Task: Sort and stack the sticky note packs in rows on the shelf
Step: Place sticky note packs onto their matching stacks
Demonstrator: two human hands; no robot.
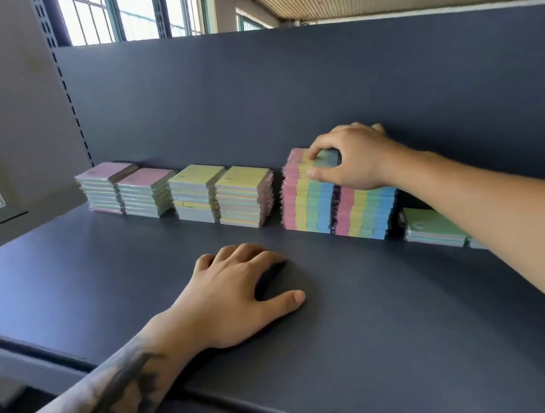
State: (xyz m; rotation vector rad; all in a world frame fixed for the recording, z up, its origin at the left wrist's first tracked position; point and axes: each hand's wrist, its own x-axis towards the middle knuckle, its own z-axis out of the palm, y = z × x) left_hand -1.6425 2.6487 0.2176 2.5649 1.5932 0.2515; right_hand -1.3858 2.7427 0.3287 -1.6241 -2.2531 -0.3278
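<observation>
Far left of the grip, two pink-topped stacks and two yellow-topped stacks already stand squared along the shelf. Nearer, the left hand lies flat on the bare shelf, holding nothing. The right hand pinches the top pack of the taller rainbow stack — probably seating it. Right of the grip stand a shorter rainbow stack and low green-topped packs — the forearm cuts these off, so what's left is unclear.
</observation>
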